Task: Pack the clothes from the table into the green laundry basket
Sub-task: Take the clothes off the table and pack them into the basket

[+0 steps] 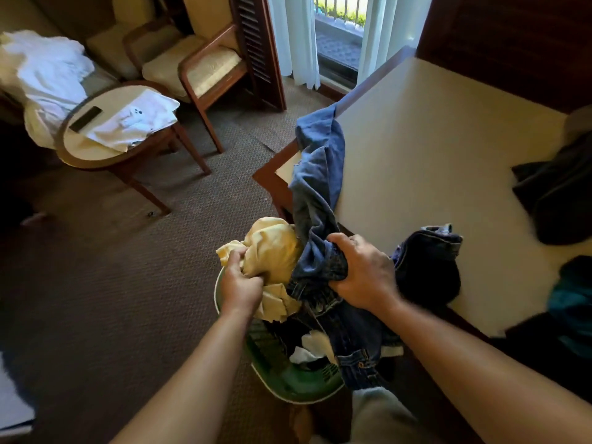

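Left hand (pixel 242 283) grips a crumpled yellow cloth (pixel 272 248). Right hand (pixel 365 274) is clamped on blue jeans (pixel 317 187). Both bundles are over the green basket (pixel 298 382), which stands on the brown carpet (pixel 112 267) at the tabletop (pixel 432 139) corner and holds mixed clothes. The jeans trail up over the tabletop edge. Dark clothes (pixel 557 193) lie on the cream tabletop, right side. Beyond are a round side table (pixel 96 152) bearing a white cloth (pixel 137 123), two wooden chairs (pixel 205 68), and white curtains (pixel 294 36) at a balcony door.
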